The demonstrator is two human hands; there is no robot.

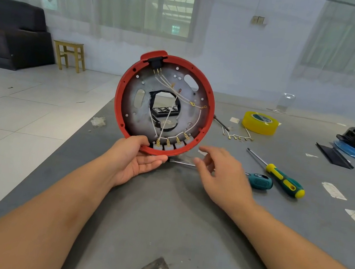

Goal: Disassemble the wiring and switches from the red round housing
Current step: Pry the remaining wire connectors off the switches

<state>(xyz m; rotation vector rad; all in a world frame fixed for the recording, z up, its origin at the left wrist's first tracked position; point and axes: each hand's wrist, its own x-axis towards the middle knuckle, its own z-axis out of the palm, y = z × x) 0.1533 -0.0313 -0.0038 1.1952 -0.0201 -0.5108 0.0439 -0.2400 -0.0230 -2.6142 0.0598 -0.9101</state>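
So my left hand (138, 160) grips the red housing (121, 93) upright by its bottom rim; my right hand (219, 170), fingers loose and empty, hovers just right of the switches (170, 143) there.

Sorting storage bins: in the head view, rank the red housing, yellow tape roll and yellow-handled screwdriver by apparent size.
1. red housing, held up nearer the camera, which may inflate it.
2. yellow-handled screwdriver, by length.
3. yellow tape roll, lying farther away.
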